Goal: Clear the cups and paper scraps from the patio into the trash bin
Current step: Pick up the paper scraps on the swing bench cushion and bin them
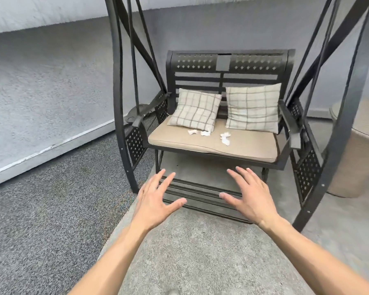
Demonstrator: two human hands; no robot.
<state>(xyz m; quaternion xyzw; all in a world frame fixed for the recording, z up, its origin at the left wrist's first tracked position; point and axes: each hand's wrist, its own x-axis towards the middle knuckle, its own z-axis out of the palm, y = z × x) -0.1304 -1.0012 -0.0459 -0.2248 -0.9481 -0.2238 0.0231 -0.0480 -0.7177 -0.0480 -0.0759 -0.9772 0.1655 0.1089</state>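
Nearest, the left hand point(156, 201) at 7 o'clock and the right hand point(250, 195) at 5 o'clock reach forward with fingers spread, holding nothing. Beyond them, at 12 o'clock, the swing bench point(228, 67) carries a tan seat cushion point(251, 143). White paper scraps point(225, 138) lie on it, just in front of two checked pillows point(195, 109).

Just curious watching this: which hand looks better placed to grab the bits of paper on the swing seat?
Probably the right hand: open, empty, and below the largest paper scrap. The left hand is equally free, so it's close.
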